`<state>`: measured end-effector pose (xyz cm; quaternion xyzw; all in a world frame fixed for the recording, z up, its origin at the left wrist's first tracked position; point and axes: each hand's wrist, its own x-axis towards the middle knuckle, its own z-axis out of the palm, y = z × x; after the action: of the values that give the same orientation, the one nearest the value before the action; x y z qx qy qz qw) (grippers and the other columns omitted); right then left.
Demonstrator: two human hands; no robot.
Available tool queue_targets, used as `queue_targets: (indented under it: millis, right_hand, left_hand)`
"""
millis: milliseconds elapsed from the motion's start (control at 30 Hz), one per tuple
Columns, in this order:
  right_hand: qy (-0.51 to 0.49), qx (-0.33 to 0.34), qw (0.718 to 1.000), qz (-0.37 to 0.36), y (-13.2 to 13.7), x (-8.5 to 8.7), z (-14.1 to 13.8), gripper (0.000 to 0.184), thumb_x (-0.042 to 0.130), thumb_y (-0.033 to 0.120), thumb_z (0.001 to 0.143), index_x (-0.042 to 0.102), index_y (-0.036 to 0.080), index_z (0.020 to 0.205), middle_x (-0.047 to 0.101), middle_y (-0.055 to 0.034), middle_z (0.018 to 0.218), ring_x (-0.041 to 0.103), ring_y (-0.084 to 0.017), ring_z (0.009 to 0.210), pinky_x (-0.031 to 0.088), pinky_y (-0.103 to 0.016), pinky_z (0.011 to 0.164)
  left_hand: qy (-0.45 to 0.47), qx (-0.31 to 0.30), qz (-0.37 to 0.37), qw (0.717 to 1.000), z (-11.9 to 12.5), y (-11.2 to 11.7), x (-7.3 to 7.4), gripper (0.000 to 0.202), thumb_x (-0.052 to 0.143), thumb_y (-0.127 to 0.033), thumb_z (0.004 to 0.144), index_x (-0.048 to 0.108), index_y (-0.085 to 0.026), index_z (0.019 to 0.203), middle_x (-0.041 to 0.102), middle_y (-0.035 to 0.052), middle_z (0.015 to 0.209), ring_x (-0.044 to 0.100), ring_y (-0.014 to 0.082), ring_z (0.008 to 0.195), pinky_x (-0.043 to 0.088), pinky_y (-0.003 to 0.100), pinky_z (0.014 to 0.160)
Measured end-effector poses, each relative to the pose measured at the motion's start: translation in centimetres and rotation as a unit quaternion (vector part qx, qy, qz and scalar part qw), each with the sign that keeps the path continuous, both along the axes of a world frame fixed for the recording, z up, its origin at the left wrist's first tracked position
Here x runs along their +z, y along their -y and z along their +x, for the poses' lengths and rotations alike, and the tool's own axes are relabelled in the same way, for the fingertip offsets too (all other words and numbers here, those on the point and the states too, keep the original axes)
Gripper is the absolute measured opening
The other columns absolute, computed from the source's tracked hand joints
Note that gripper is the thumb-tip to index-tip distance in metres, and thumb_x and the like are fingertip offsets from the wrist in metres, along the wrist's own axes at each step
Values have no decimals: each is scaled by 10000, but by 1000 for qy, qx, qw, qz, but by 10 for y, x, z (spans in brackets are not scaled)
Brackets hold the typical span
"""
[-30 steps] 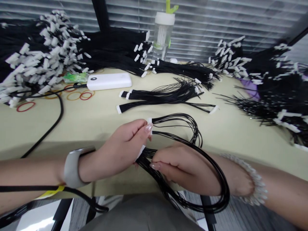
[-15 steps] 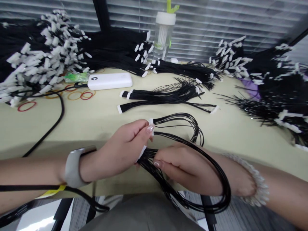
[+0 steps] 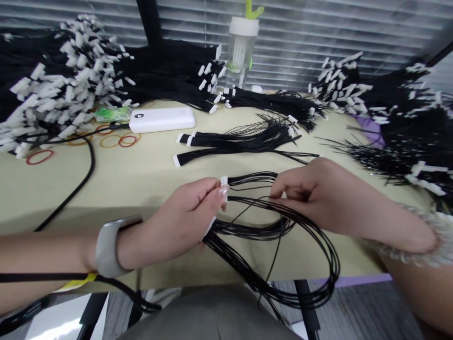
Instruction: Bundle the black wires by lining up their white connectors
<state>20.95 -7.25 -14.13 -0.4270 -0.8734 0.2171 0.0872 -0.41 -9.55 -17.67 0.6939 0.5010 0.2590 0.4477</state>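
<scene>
My left hand (image 3: pixel 187 212) is closed round the white connectors of a wire harness. The upper white connector (image 3: pixel 224 183) sticks up past the thumb, and the lower white connector (image 3: pixel 209 228) shows under the palm. Thin black wires (image 3: pixel 332 264) leave both and bend in two loops, the larger hanging past the table's front edge. At the right of the loops, my right hand (image 3: pixel 329 200) has its thumb and fingers pinched at a thin black wire (image 3: pixel 253 204) that crosses the loops. Its fingertips are partly hidden by wires.
Finished-looking harnesses (image 3: pixel 230 153) lie behind my hands. Farther back are a white power bank (image 3: pixel 163 119), rubber bands (image 3: pixel 127 140) and a clear bottle (image 3: pixel 240 56). Harness piles with white connectors (image 3: pixel 71 80) flank the table. A black cable (image 3: pixel 71 198) runs along the left.
My right hand has moved up and to the right, from below the upper wires to the right side of the loops. A single wire now crosses them. My left hand has hardly moved.
</scene>
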Motion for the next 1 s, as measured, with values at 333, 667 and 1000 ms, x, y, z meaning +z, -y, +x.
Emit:
queue_targets:
  millis: [333, 667, 1000]
  right_hand:
    - [-144, -220, 908, 326, -25, 0, 21, 170, 555, 236, 722, 642, 105, 660, 509, -10, 476, 422, -29, 430, 313, -173, 428]
    - [-331, -307, 855, 256, -44, 3, 39, 210, 528, 188, 730, 646, 84, 870, 593, -57, 694, 469, -28, 530, 308, -214, 479]
    - [-511, -383, 770, 4, -47, 21, 38, 378, 340, 117, 842, 428, 252, 1184, 569, -25, 1018, 270, 60, 369, 210, -205, 408]
  left_hand:
    - [2, 4, -18, 1000, -1, 1, -2, 285, 307, -367, 860, 373, -190, 646, 321, -69, 501, 326, 60, 394, 300, 165, 375]
    - [-5, -2, 6, 1000, -2, 0, -2, 290, 315, -351, 862, 373, -186, 630, 353, -64, 529, 338, 63, 428, 312, 179, 429]
    - [8, -18, 23, 1000, -3, 0, -4, 298, 303, -333, 876, 363, -181, 627, 369, -60, 558, 329, 68, 477, 306, 186, 474]
